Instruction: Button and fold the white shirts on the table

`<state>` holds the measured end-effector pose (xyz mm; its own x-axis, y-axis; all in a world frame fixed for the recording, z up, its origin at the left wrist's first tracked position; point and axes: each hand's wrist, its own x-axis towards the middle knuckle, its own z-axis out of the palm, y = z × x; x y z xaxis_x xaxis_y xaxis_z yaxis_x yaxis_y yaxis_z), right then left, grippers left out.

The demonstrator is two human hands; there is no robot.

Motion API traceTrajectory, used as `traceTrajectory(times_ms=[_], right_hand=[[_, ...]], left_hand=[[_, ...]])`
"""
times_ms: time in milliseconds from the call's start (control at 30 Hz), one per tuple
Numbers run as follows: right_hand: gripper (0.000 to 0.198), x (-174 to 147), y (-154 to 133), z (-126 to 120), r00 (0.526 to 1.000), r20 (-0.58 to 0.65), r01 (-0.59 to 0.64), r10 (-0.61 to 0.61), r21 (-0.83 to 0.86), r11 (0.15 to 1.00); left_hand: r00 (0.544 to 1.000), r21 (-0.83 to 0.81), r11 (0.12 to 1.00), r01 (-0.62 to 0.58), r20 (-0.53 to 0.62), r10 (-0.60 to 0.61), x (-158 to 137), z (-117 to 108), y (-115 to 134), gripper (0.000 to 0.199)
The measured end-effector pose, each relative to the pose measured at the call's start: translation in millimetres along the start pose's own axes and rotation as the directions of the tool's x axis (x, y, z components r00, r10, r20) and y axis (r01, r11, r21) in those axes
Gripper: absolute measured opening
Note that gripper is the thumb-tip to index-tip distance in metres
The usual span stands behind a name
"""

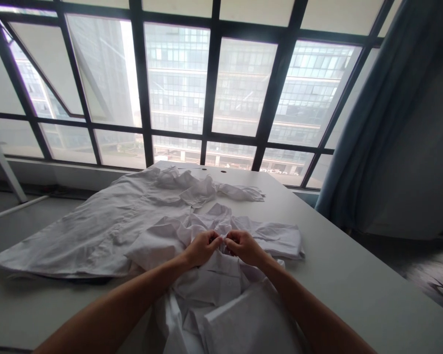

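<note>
A white shirt [221,280] lies bunched on the table in front of me, with part of it hanging toward my body. My left hand [204,247] is closed in a pinch on the shirt's front edge near the collar [220,212]. Close beside it, my right hand [242,246] also pinches the same edge, the fingertips of both hands nearly touching. Whatever small part sits between the fingers is hidden. One sleeve [280,238] stretches out to the right. A second white garment [107,226] is spread to the left and behind the shirt.
The white table [339,260] extends to a large window wall with dark frames [210,73]. Two dark round spots [223,171] mark its far end. A blue-grey curtain [372,123] hangs at the right. A white table leg [9,172] stands at the left.
</note>
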<state>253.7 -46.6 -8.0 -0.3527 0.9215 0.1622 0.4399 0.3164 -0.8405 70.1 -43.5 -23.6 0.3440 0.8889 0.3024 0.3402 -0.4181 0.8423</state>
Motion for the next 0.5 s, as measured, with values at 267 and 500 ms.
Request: traceTrajectory(times_ms=[267,500], right_hand=[[0.012,3,2,-10,0.999,0.003,-0.048,0.053,-0.379,0.924],[0.024,-7,2,-78,0.927,-0.216,-0.374,0.307,-0.602,0.706]], left_hand=[[0.999,-0.047,0.998,-0.031,-0.019,0.030,2,-7,1,0.028],[0.948,-0.116,0.986,-0.116,-0.308,0.075,11,-58,3,0.024]])
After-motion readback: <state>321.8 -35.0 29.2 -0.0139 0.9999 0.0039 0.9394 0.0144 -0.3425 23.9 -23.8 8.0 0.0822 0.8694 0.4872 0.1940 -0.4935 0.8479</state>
